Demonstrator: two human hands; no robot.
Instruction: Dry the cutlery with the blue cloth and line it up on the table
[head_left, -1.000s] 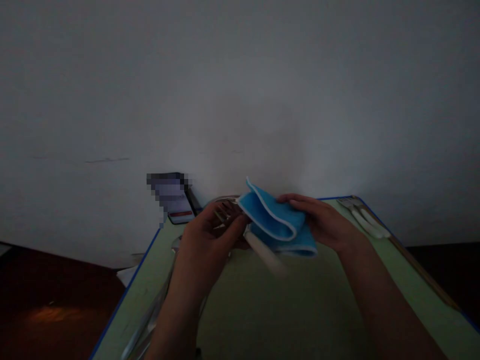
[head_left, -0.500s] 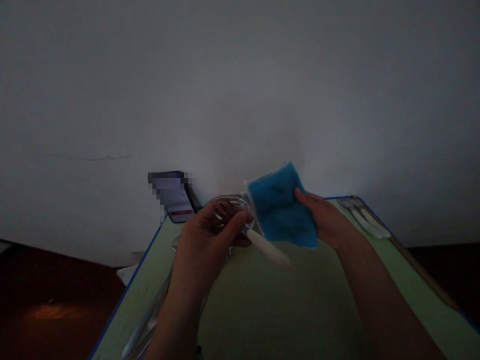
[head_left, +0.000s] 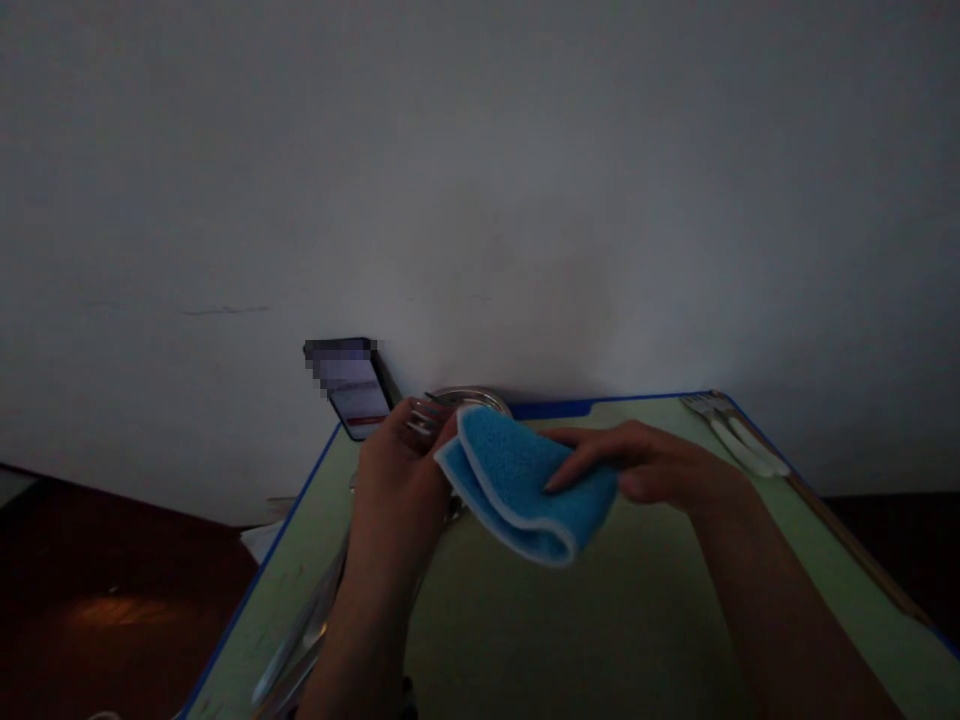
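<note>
My left hand is closed round a fork; its metal tines stick up past my fingers, and its white handle is hidden. My right hand holds a folded blue cloth with a white edge, wrapped over the fork's handle right beside my left hand. Both hands hover above a light green table with a blue border.
A phone leans on the white wall at the table's far left. A round metal dish sits behind my hands. Two white-handled forks lie at the far right corner. More cutlery lies along the left edge.
The cloth was held up flat beside the fork with the white handle showing. It has come down and folded over the handle, and my right hand has moved left toward my left.
</note>
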